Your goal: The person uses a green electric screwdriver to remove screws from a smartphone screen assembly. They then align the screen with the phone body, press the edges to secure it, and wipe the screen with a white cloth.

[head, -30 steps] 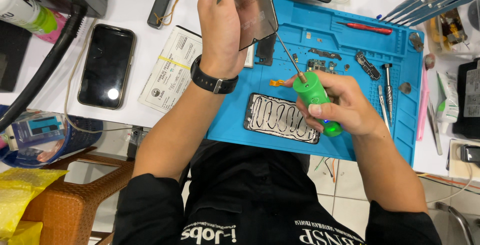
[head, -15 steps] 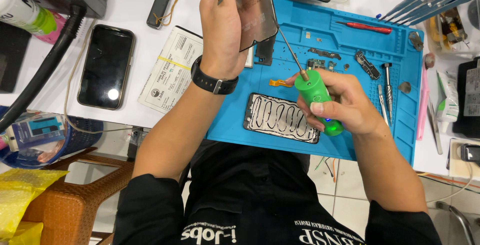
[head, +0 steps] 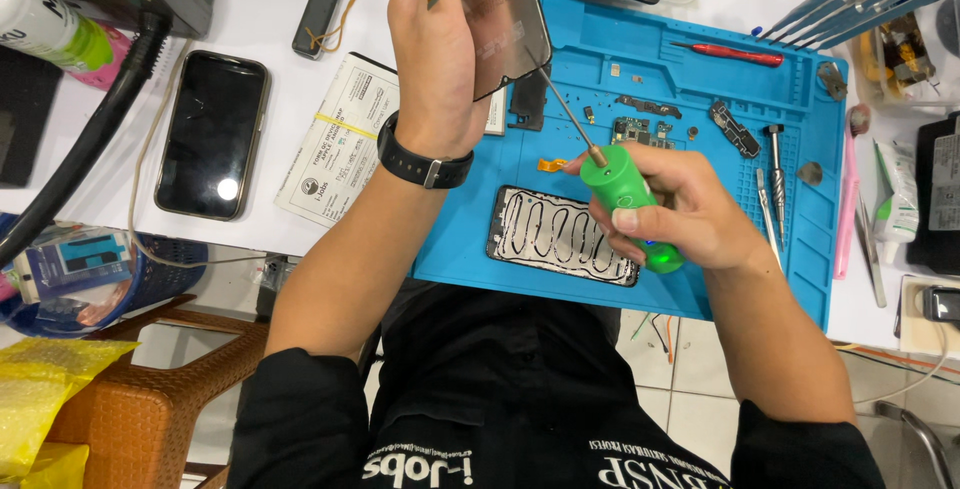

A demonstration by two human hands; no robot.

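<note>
The left hand (head: 440,59) is closed around a dark phone body (head: 510,19), fingers wrapped along its edge, holding it tilted up above the far left corner of the blue repair mat (head: 700,49); a black watch (head: 425,164) sits on that wrist. The right hand (head: 690,214) is curled tight around a green electric screwdriver (head: 625,194), thumb laid along the barrel, over the middle of the mat. The screwdriver's thin metal bit (head: 565,109) slants up and to the left, and its tip meets the lower right edge of the phone body. On the mat, just below and left of the right hand, lies a phone frame with wavy lines of adhesive (head: 560,234). Beyond the right hand, toward the far side of the mat, lie a small circuit board (head: 638,131), a short orange flex piece (head: 551,163) and several small dark parts. A red screwdriver (head: 735,53) lies near the mat's far edge, and two metal tools (head: 775,174) rest near its right side. Left of the mat, on the white desk (head: 260,9), lie a printed paper form (head: 335,139) and, farther left, a black smartphone (head: 212,134) face up. A small dark device with a cord (head: 320,4) lies beyond the form.
</note>
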